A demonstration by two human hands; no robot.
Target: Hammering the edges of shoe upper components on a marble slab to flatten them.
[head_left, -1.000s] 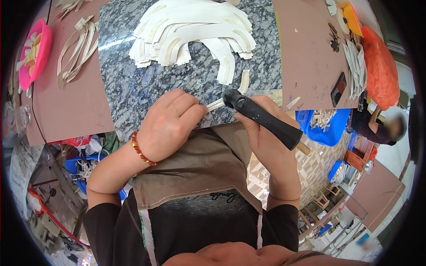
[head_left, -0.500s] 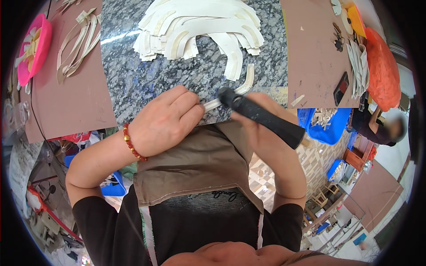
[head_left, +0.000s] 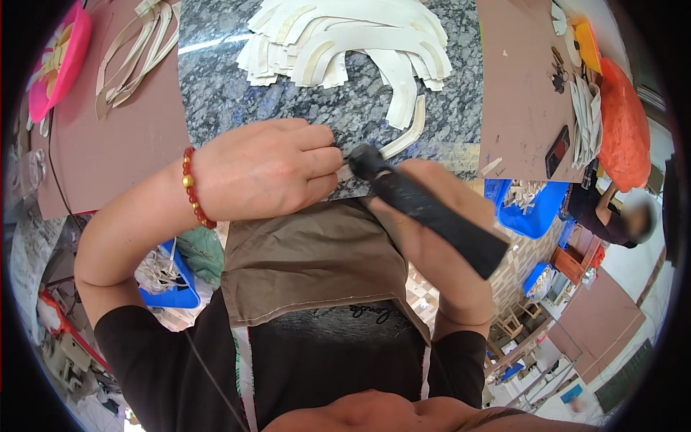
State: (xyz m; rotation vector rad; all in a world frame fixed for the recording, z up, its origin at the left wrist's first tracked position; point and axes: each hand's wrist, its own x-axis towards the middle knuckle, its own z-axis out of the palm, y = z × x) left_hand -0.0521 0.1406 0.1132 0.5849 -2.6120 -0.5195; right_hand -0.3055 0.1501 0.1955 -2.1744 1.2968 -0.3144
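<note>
My left hand [head_left: 266, 169], with a red and gold bead bracelet at the wrist, rests at the near edge of a speckled grey stone slab [head_left: 237, 115]. Its curled fingers press one end of a narrow, curved white strip [head_left: 409, 139]. My right hand [head_left: 466, 193] is wrapped round a hammer [head_left: 439, 216], mostly hidden behind the long black head. The round striking face is over the strip, beside my left fingertips; whether they touch cannot be made out. Past the strip lies an overlapping pile of curved white pieces [head_left: 360, 43].
Brown board flanks the slab. Loose strips [head_left: 137, 54] and a pink basket [head_left: 68, 65] are on the left. To the right lie a phone [head_left: 557, 151], keys [head_left: 558, 70] and a red bag [head_left: 623, 122]. Blue bins [head_left: 533, 219] stand below; another person [head_left: 604, 216] sits beyond.
The hammer's striking face has come lower and nearer my left fingers, its other end swinging down. My left hand has turned flatter over the strip. The whole view has shifted slightly.
</note>
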